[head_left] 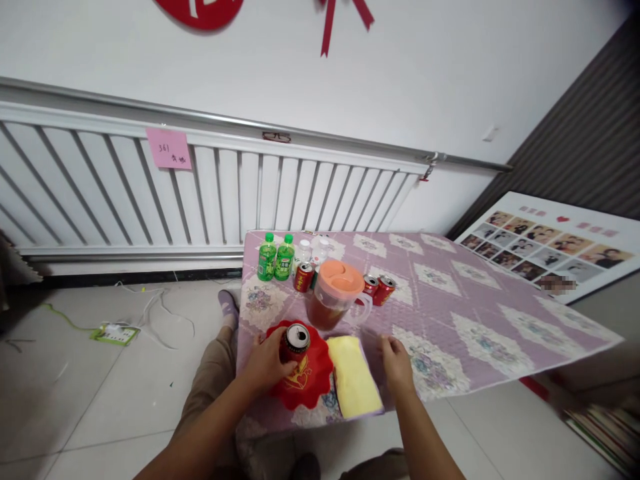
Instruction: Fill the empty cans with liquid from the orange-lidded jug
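Observation:
My left hand is wrapped round a dark red can, its opened top facing up, over the red scalloped tray with gold print. My right hand is closed at the right of a folded yellow cloth; what its fingers hold, if anything, is too small to make out. Behind the tray stands a clear pitcher with an orange lid and brown liquid inside. One red can is left of the pitcher, and two more red cans are right of it.
Two green bottles and two clear, white-capped bottles stand at the back left of the cloth-covered table. A white radiator runs behind. A power strip lies on the floor, and a photo board leans at the right.

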### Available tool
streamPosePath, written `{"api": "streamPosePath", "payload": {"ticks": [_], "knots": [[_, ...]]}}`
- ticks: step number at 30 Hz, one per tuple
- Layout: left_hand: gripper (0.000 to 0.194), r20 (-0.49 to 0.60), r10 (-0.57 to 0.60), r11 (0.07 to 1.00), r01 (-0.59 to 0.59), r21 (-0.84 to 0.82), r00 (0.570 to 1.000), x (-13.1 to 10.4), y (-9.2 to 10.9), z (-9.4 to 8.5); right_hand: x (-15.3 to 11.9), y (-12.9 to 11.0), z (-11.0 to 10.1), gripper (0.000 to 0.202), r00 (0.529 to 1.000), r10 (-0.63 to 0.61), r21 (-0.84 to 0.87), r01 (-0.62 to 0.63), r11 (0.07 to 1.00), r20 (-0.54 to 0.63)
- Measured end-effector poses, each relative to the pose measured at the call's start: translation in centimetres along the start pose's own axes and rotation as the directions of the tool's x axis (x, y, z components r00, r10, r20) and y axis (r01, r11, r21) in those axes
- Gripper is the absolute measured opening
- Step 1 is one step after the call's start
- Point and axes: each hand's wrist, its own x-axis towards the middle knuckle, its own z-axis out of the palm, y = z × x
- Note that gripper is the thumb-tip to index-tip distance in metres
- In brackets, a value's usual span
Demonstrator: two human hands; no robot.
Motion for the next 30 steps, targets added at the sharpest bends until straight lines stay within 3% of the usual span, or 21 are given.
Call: {"api": "streamPosePath", "payload": {"ticks": [10,17,30], "knots": [[0.073,-0.006,0.012,1.0,-0.012,0.003,1.0,-0.3,0.5,-0.4,2.2,-8.6,3.3,0.059,0.978,0.049,0.257,-0.101,0.961,0.201],[0.072,-0.002,0.014,1.0,-0.014,-0.022,1.0,-0.2,0.6,-0.2,3.0,-9.8,5.3,0.06,0.965,0.139,0.371,-0.215,0.904,0.221],[0.073,0.034,-0.012,0.999,0.011,0.034,0.999,-0.2,1.1,-0.6,2.7,-12.7,6.4,0.05,0.981,0.137,0.502,-0.19,0.844,0.141]]}}
